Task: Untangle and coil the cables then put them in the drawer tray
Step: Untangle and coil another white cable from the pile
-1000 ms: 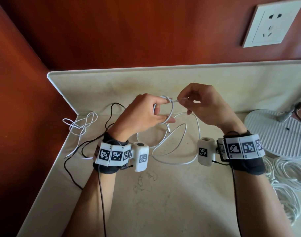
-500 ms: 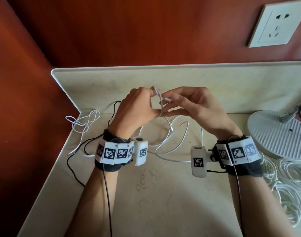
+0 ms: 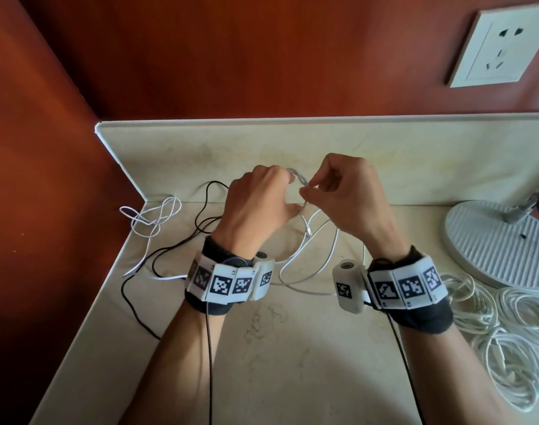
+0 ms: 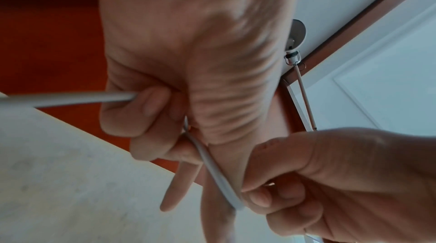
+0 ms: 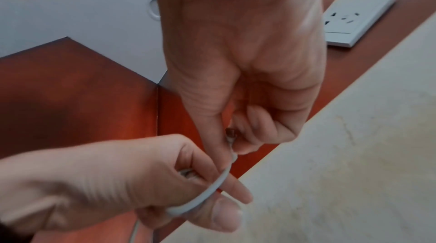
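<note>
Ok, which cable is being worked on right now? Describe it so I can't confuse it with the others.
Start at the cream counter in the red-walled corner. Above its middle, the left hand and right hand both pinch one white cable. It alone is lifted; the black cable and white bundles lie flat.

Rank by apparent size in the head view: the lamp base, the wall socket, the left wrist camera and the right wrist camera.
1. lamp base, cut off by the frame edge
2. wall socket
3. left wrist camera and right wrist camera: alike, not ranked
</note>
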### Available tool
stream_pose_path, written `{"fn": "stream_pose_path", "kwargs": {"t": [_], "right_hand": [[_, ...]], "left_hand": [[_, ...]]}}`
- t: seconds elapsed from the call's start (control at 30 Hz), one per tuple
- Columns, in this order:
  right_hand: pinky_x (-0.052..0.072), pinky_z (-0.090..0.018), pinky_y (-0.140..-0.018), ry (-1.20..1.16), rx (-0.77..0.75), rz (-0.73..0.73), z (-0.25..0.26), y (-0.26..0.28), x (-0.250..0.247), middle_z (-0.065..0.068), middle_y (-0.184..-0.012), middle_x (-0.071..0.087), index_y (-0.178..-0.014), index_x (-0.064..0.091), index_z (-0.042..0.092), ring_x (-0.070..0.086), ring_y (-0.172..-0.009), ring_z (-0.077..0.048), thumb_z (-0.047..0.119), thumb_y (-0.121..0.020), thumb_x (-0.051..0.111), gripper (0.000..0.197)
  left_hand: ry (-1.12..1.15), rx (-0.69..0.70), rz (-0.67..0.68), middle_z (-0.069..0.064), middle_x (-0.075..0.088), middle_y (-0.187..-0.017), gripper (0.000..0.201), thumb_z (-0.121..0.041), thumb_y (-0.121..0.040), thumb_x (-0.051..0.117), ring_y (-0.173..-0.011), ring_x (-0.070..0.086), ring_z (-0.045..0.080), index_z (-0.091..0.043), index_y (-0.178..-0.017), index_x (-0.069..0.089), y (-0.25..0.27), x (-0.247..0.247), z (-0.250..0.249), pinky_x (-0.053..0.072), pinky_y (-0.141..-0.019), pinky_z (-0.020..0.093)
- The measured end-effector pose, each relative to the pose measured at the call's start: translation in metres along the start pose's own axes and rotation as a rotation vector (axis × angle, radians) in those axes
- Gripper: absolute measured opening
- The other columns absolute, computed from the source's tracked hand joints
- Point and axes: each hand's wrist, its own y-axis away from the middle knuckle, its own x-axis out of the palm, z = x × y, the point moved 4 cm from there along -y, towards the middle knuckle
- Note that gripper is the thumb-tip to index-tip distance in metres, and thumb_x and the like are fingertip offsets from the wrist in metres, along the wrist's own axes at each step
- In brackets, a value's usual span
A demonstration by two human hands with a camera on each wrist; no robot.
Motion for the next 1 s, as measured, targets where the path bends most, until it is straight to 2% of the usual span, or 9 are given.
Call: {"fn": "stream_pose_path", "kwargs": {"t": [0.13, 0.23, 0.37, 0.57, 0.67, 0.77, 0.8, 0.93, 1.0], "right_hand": [[0.036, -0.02, -0.05, 0.005, -0.06, -0.008, 0.005, 0.004, 0.003, 0.0, -0.059, 0.06, -0.072, 0.061, 0.013, 0.046, -0.051, -0.006, -0.001, -0.072, 0.076, 0.02], [0.048, -0.022, -0.054, -0.293, -0.027, 0.156, 0.006, 0.005, 0.002, -0.003, -0.065, 0.07, -0.082, 0.066, 0.002, 0.06, -0.052, -0.009, 0.001, -0.083, 0.083, 0.017], [0.059, -0.032, -0.066, -0.624, 0.009, 0.306, 0.009, 0.005, 0.003, -0.019, -0.081, 0.073, -0.097, 0.069, -0.011, 0.07, -0.067, -0.025, 0.005, -0.096, 0.069, 0.016], [0.047, -0.023, -0.057, -0.812, 0.173, 0.402, 0.005, 0.006, 0.009, -0.011, -0.072, 0.066, -0.095, 0.064, 0.004, 0.053, -0.051, -0.014, 0.01, -0.083, 0.074, 0.017], [0.045, -0.036, -0.068, -0.712, 0.161, 0.39, 0.002, 0.005, 0.01, -0.006, -0.065, 0.06, -0.101, 0.064, 0.01, 0.042, -0.049, -0.014, 0.021, -0.08, 0.083, 0.03], [0.05, -0.022, -0.061, -0.565, 0.094, 0.363, 0.006, 0.007, 0.011, 0.002, -0.061, 0.061, -0.088, 0.067, 0.004, 0.05, -0.048, -0.006, 0.02, -0.088, 0.081, 0.021], [0.051, -0.018, -0.059, -0.52, 0.075, 0.352, 0.006, 0.008, 0.011, 0.004, -0.06, 0.063, -0.084, 0.066, 0.002, 0.053, -0.047, -0.003, 0.014, -0.091, 0.077, 0.018], [0.054, -0.039, -0.061, -0.221, -0.012, 0.242, 0.004, 0.006, 0.012, -0.013, -0.068, 0.071, -0.074, 0.063, 0.008, 0.066, -0.059, -0.03, 0.021, -0.09, 0.081, 0.028], [0.044, -0.03, -0.051, -0.085, -0.012, 0.181, 0.001, 0.004, 0.01, -0.008, -0.062, 0.065, -0.069, 0.059, 0.01, 0.059, -0.054, -0.02, 0.023, -0.088, 0.082, 0.032]], "left_hand": [[-0.031, 0.009, 0.013, 0.002, 0.072, -0.096, 0.035, -0.044, -0.083, 0.077, -0.091, 0.068, 0.031, -0.027, -0.114, 0.07, 0.001, 0.002, -0.005, 0.038, -0.063, 0.032], [0.036, -0.027, 0.032, 0.0, 0.068, -0.085, 0.037, -0.05, -0.077, 0.08, -0.084, 0.065, 0.029, -0.029, -0.106, 0.07, -0.001, -0.002, 0.003, 0.041, -0.061, 0.034], [0.09, -0.06, 0.033, -0.004, 0.055, -0.07, 0.025, -0.047, -0.083, 0.076, -0.076, 0.059, 0.03, -0.025, -0.095, 0.07, 0.0, -0.004, 0.009, 0.036, -0.061, 0.032], [0.213, -0.039, 0.103, -0.004, 0.065, -0.074, 0.032, -0.062, -0.069, 0.065, -0.071, 0.061, 0.02, -0.031, -0.075, 0.059, 0.005, -0.008, 0.0, 0.035, -0.054, 0.03], [0.192, -0.043, 0.075, -0.005, 0.057, -0.069, 0.035, -0.041, -0.083, 0.076, -0.064, 0.054, 0.02, -0.032, -0.071, 0.044, 0.004, -0.006, -0.001, 0.034, -0.051, 0.028], [0.168, -0.019, 0.038, -0.001, 0.07, -0.088, 0.007, -0.03, -0.086, 0.067, -0.086, 0.065, 0.03, -0.027, -0.092, 0.066, 0.003, -0.009, 0.002, 0.05, -0.063, 0.035], [0.152, -0.016, 0.039, 0.001, 0.07, -0.087, 0.023, -0.029, -0.085, 0.067, -0.09, 0.066, 0.031, -0.028, -0.107, 0.069, 0.002, -0.008, 0.002, 0.053, -0.067, 0.037], [0.12, 0.005, 0.031, -0.001, 0.049, -0.061, 0.037, -0.028, -0.084, 0.071, -0.079, 0.06, 0.033, -0.028, -0.121, 0.069, 0.004, -0.008, -0.004, 0.042, -0.06, 0.035], [0.109, 0.03, 0.022, -0.003, 0.045, -0.06, 0.039, -0.031, -0.084, 0.074, -0.075, 0.058, 0.032, -0.028, -0.122, 0.069, 0.004, -0.007, -0.007, 0.039, -0.059, 0.034]]}}
